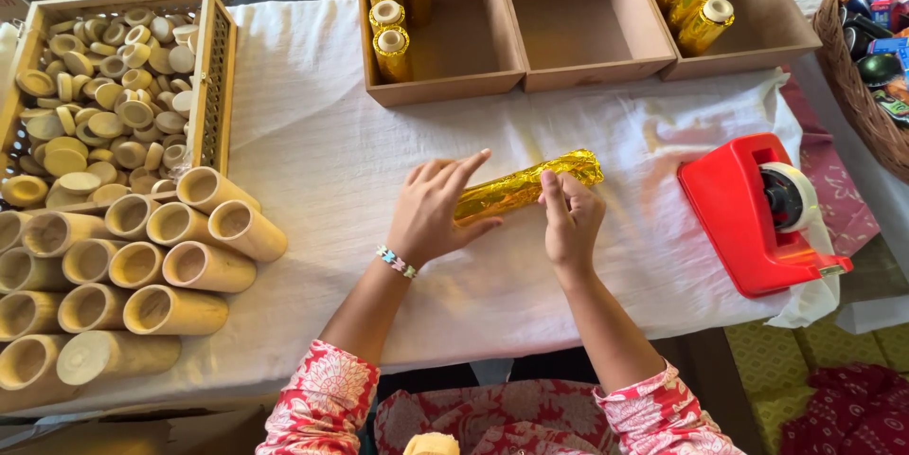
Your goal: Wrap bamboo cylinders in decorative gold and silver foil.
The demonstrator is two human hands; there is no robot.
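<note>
Mid-tabletop, both my left hand (431, 209) and right hand (570, 218) have fingers clamped on a gold-foil-wrapped bamboo tube (526, 186), its wrap apparently still unsealed; nine finished gold tubes (392, 53) fill far-edge wooden trays (587, 71), many bare bamboo tubes (204, 267) wait left.

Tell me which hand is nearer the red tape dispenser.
Right. The right hand grips the gold foil-wrapped tube, on the side toward the red tape dispenser. The left hand rests on the tube's far end, farther away.
</note>
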